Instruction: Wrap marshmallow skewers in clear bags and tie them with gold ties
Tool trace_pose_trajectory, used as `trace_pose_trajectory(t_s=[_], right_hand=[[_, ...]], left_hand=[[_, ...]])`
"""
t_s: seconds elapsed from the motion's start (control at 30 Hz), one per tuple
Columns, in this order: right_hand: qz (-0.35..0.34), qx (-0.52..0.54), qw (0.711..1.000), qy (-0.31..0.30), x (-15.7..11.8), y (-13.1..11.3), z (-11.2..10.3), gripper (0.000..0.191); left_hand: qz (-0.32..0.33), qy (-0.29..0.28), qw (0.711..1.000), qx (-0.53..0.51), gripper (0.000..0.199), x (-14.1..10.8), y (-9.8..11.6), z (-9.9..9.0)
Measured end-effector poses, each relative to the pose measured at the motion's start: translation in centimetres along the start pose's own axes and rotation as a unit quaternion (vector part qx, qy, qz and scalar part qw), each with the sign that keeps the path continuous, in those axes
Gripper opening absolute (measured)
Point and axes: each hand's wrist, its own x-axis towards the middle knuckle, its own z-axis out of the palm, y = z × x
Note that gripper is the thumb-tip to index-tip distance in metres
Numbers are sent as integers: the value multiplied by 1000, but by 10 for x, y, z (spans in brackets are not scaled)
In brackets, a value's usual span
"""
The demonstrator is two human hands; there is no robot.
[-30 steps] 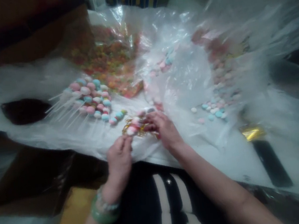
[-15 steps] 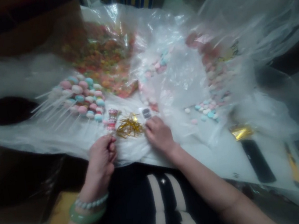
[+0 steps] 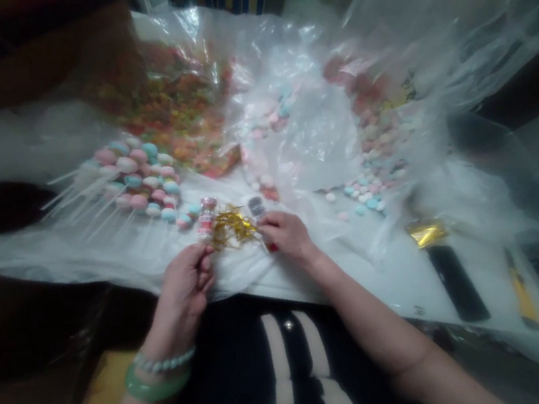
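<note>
My left hand (image 3: 192, 273) is closed in a pinch at the lower end of a lollipop (image 3: 207, 216) in a clear wrapper with red and silver print, standing up from the fingers. Beside it lies a loose pile of gold twist ties (image 3: 233, 226) on the white plastic sheet. My right hand (image 3: 287, 236) pinches at the right edge of this pile, with a gold strip reaching its fingertips. A small printed wrapper (image 3: 255, 206) with a dark label shows just beyond the right fingers; a red bit shows under them.
Pink, white and blue candies on sticks (image 3: 140, 176) lie at the left. Behind them is a clear bag of orange-green candies (image 3: 182, 120). Loose candies (image 3: 363, 192) lie at right, near a gold packet (image 3: 427, 233), a black phone-like slab (image 3: 456, 283) and a yellow cutter (image 3: 523, 296).
The view has shifted slightly. My left hand and the lollipop have moved a little right, toward the ties. My right hand has risen slightly, and a red bit now shows below its fingers.
</note>
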Motion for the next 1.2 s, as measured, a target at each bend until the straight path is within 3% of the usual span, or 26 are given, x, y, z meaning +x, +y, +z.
trace_pose_trajectory(t_s=[0.17, 0.3, 0.47, 0.6, 0.7, 0.83, 0.93, 1.07, 1.2], right_hand=[[-95, 0, 995, 36, -5, -5, 2, 16], [-19, 147, 987, 68, -4, -7, 2, 13], [63, 382, 921, 44, -10, -19, 2, 14], [60, 476, 877, 10, -18, -36, 19, 16], [38, 432, 901, 32, -23, -39, 33, 14], [-14, 276, 953, 121, -28, -30, 41, 13], [-72, 158, 973, 150, -32, -23, 43, 16], [-146, 87, 976, 138, -37, -21, 45, 19], [-109, 148, 978, 96, -36, -24, 43, 15]], left_hand=[[1, -7, 1000, -1, 12, 0, 2, 2], [-2, 1, 1000, -7, 11, 1, 2, 0], [10, 14, 1000, 15, 17, 1, -2, 4], [1, -47, 998, 32, 26, -4, -13, 18], [-10, -81, 996, 20, 31, -6, -20, 26], [-1, -85, 996, 1, 37, -4, -24, 29], [3, -82, 997, -5, 40, -2, -26, 29], [14, -76, 997, -3, 42, -1, -27, 28], [34, -45, 998, 2, 35, -1, -25, 25]])
